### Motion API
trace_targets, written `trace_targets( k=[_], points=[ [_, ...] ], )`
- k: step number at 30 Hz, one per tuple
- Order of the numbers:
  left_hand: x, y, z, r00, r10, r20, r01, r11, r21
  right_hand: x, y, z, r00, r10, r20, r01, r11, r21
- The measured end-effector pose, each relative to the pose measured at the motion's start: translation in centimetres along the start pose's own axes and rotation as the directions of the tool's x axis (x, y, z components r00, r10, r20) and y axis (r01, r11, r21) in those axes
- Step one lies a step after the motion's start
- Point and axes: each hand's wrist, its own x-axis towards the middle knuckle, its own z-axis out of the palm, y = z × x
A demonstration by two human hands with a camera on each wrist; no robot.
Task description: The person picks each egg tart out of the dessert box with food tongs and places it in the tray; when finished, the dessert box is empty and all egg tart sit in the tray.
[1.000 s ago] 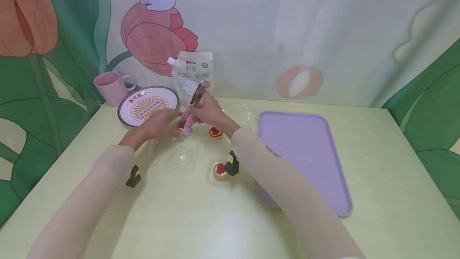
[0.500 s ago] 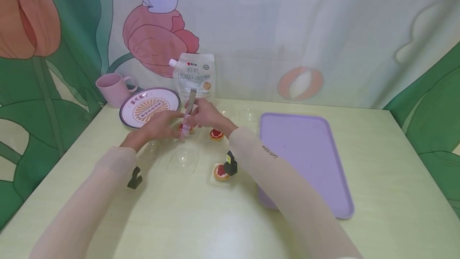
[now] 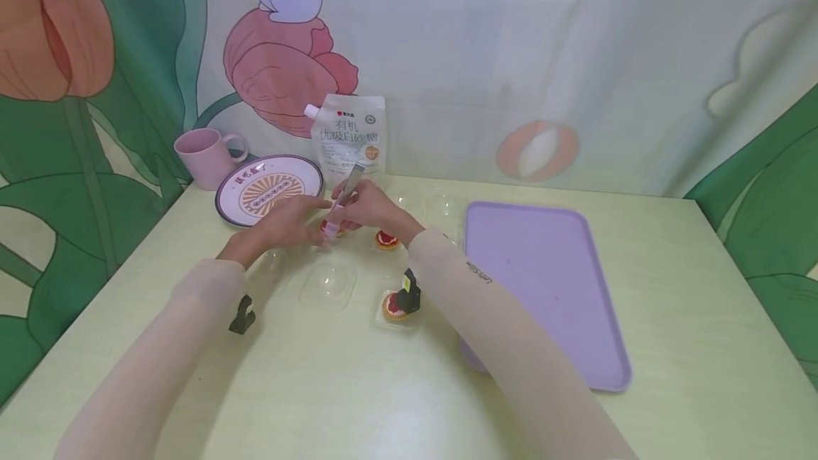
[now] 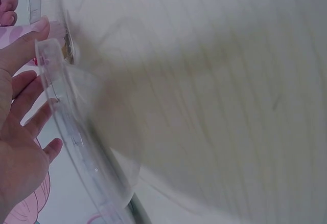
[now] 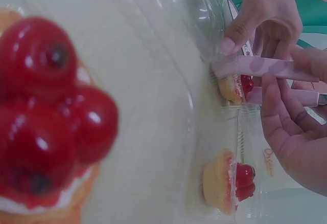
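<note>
My right hand [image 3: 367, 206] grips tongs [image 5: 278, 68] with pale pink arms and a metal handle end. Their tips lie either side of a small berry tart [image 5: 231, 88], which sits in a clear plastic container. Close by, my left hand [image 3: 284, 222] has its thumb at the container's edge beside the tong tips. In the left wrist view the other fingers [image 4: 38, 119] are loosely spread behind a clear plastic rim [image 4: 74, 132]. A second berry tart [image 3: 386, 238] stands just right of the first. Nearer me is a third tart [image 3: 393, 307], partly covered by the right wrist camera.
A clear domed container [image 3: 328, 279] lies in front of the hands, and more clear plastic [image 3: 444, 206] is at the back. Behind stand a sugar pouch [image 3: 348, 130], a pink mug [image 3: 206, 160] and a plate [image 3: 225, 210]. The purple tray [image 3: 543, 289] is at right.
The tongs' upper end swung left and upright, then tilted back right, while their tips stayed at the tart. The left hand has barely moved, and the whole view has shifted slightly.
</note>
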Motion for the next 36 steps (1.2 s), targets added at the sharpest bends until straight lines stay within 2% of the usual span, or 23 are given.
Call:
trace_targets(
  k=[8, 14, 22, 36],
  points=[
    [-0.1, 0.3, -0.2, 1.000, -0.024, 0.015, 0.025, 1.000, -0.011, 0.0, 0.1, 0.1, 0.999, 0.015, -0.032, -0.014, 0.999, 0.048],
    [-0.1, 0.1, -0.1, 1.000, -0.007, 0.014, 0.007, 1.000, -0.012, 0.2, 0.7, 0.3, 0.997, 0.025, -0.074, -0.018, 0.995, 0.095],
    [-0.1, -0.2, 0.1, 1.000, 0.026, 0.002, -0.026, 1.000, -0.007, 0.6, 1.8, -0.3, 0.999, 0.016, -0.052, -0.007, 0.986, 0.169],
    [-0.3, 0.2, -0.2, 1.000, 0.021, -0.003, -0.021, 1.000, 0.002, 0.4, 1.8, -0.7, 0.998, -0.005, -0.064, 0.013, 0.992, 0.128]
  ],
)
